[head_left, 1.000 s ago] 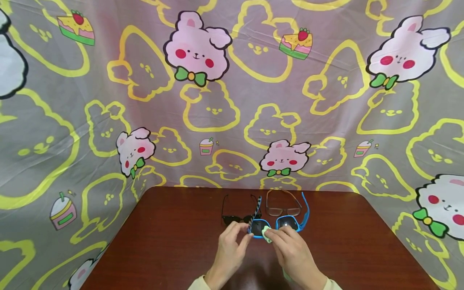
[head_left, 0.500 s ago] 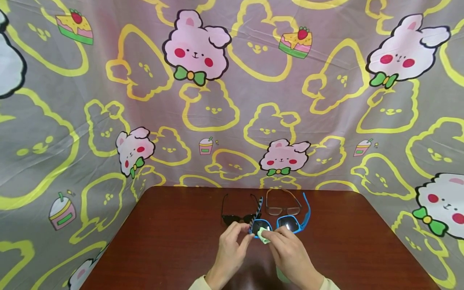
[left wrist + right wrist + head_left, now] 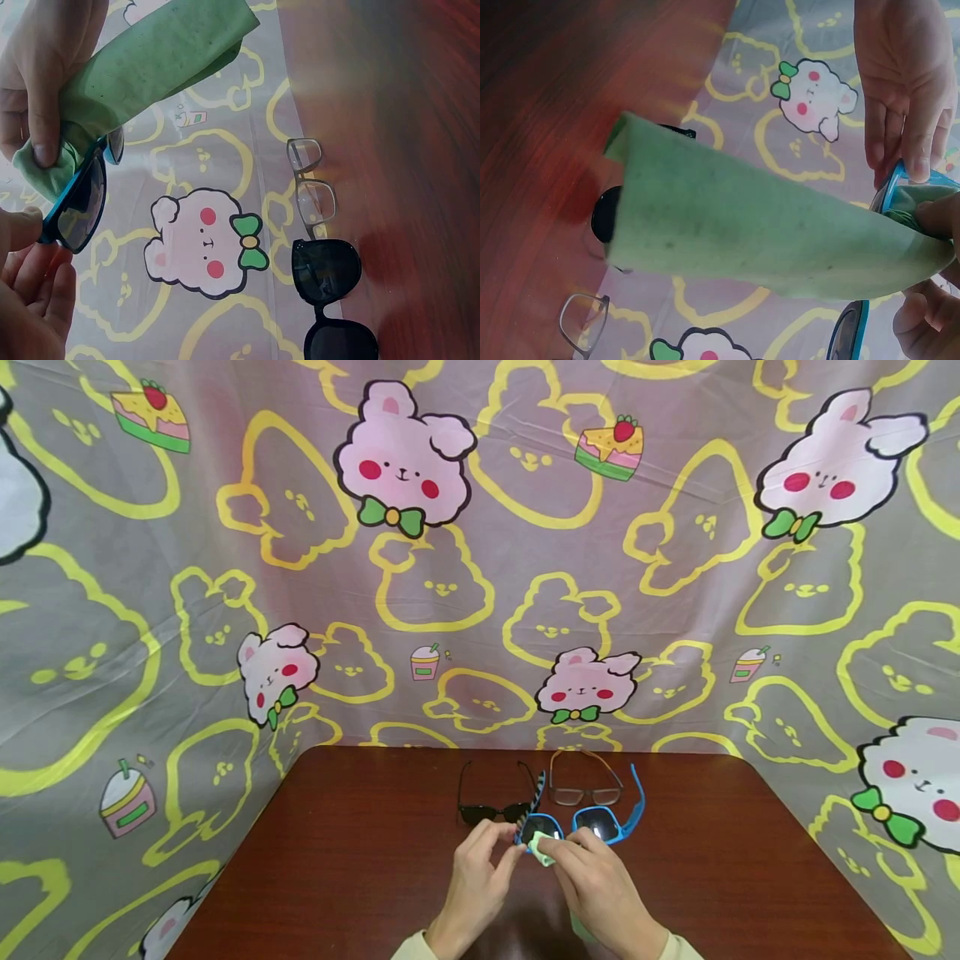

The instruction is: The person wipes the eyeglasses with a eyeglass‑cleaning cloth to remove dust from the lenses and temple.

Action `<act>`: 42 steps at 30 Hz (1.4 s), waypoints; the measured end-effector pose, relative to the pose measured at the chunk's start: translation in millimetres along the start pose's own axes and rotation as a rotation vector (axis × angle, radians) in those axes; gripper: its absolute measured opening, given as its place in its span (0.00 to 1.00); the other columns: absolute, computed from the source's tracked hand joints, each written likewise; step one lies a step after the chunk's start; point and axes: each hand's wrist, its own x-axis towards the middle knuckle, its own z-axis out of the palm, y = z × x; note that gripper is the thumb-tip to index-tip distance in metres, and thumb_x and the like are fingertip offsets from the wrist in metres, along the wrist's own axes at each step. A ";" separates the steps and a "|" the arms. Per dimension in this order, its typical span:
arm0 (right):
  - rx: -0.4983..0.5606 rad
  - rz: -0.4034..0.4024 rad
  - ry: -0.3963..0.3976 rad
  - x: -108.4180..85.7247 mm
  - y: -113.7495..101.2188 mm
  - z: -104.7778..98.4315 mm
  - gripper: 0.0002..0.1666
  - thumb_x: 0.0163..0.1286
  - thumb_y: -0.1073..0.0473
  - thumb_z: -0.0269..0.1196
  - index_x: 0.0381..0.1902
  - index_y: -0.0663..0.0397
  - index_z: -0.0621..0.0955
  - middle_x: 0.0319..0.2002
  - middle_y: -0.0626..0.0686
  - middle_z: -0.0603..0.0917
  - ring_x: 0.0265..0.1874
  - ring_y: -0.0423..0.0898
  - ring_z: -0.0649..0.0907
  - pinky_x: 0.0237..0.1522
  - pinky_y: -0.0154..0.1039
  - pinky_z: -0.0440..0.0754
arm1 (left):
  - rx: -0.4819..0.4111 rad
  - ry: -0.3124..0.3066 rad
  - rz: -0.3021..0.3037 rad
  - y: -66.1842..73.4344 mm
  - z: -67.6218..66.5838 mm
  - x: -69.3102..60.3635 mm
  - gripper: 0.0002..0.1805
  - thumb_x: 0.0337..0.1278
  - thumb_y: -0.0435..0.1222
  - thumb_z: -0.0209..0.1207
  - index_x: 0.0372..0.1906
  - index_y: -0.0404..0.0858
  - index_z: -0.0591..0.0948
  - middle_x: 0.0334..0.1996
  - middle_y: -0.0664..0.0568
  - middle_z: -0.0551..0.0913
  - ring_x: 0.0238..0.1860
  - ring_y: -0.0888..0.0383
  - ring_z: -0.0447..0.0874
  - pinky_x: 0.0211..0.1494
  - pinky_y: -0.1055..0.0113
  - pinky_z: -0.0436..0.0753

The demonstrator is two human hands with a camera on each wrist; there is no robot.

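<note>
Blue-framed sunglasses (image 3: 596,825) with dark lenses and a striped left temple are held up off the table. My left hand (image 3: 480,867) pinches them at the left end of the frame, by the hinge. With my right hand (image 3: 600,881) I grip a light green cloth (image 3: 542,850) and press it on the left lens. In the left wrist view, the cloth (image 3: 165,64) is folded over the lens edge under the right thumb, and its loose part hangs away from the fingers. The right wrist view shows the cloth (image 3: 727,225) hiding much of the sunglasses.
Black sunglasses (image 3: 491,814) lie open on the brown table (image 3: 360,852), just behind my left hand. Clear eyeglasses (image 3: 587,796) with brownish temples lie to their right, farther back. A patterned curtain (image 3: 480,568) encloses the table's back and sides.
My right hand has slid the cloth a little left and down over the left lens. The sunglasses' right temple has shifted slightly right. My left hand keeps its hold.
</note>
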 end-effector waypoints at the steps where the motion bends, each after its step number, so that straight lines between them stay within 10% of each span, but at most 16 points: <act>1: -0.004 0.001 -0.002 0.1 0.3 -0.4 0.18 0.75 0.59 0.45 0.39 0.54 0.83 0.25 0.41 0.80 0.26 0.39 0.72 0.27 0.28 0.68 | -0.001 -0.001 0.005 0.1 0.0 0.0 0.14 0.44 0.25 0.68 0.38 0.38 0.80 0.33 0.54 0.80 0.36 0.61 0.80 0.41 0.73 0.77; 23: -0.063 0.046 -0.074 -4.0 -0.8 -5.1 0.23 0.72 0.58 0.41 0.42 0.51 0.83 0.31 0.40 0.82 0.27 0.39 0.71 0.28 0.31 0.67 | -0.002 0.002 -0.050 -2.7 -0.4 -3.7 0.12 0.46 0.28 0.68 0.37 0.39 0.80 0.32 0.57 0.79 0.36 0.63 0.80 0.42 0.75 0.76; 42: -0.073 0.076 -0.093 -4.2 2.0 -4.4 0.23 0.75 0.58 0.39 0.42 0.53 0.83 0.33 0.46 0.85 0.27 0.41 0.71 0.26 0.33 0.67 | -0.040 -0.007 0.066 -6.2 -0.9 -3.2 0.11 0.47 0.27 0.67 0.38 0.36 0.80 0.32 0.53 0.79 0.36 0.60 0.80 0.42 0.74 0.76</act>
